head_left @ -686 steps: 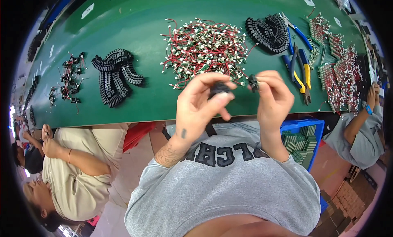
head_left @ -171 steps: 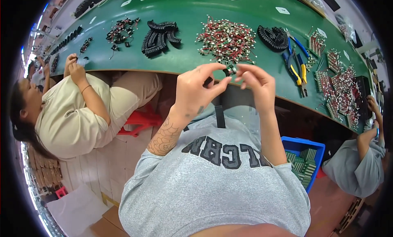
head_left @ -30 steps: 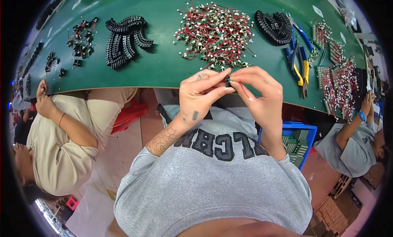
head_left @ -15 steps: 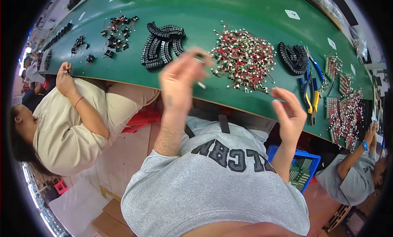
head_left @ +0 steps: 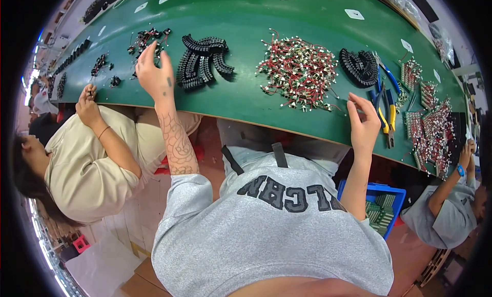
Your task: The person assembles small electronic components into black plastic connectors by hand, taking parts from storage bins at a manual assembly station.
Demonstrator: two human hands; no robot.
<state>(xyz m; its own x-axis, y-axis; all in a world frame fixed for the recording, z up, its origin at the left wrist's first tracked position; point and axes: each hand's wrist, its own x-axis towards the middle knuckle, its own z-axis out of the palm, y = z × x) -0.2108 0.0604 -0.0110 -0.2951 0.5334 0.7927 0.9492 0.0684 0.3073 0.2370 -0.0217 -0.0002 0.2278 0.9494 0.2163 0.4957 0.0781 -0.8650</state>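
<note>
My left hand [head_left: 155, 75] is over the green table [head_left: 246, 51], its fingers stretched and apart. Its fingertips reach the near side of a loose group of small black parts with red and black wires [head_left: 146, 39]. I see nothing held in it. To its right lie black ribbed strips of small parts [head_left: 205, 61]. My right hand [head_left: 365, 120] is at the table's near edge, empty, fingers loosely bent with the thumb apart. It is nearest the heap of red-wired leads with white connectors [head_left: 300, 74] and the blue-and-yellow pliers [head_left: 390, 112].
Another black ribbed strip [head_left: 357, 67] and blue-handled pliers [head_left: 390, 77] lie right of the heap. Wired green circuit boards [head_left: 428, 122] cover the right end. A blue bin [head_left: 397, 194] holds more boards below the edge. Co-workers sit left [head_left: 92, 163] and right [head_left: 443, 215].
My left hand has swung left from beside the lead heap to the black wired parts. The small dark piece at its fingers no longer shows there. My right hand has moved little.
</note>
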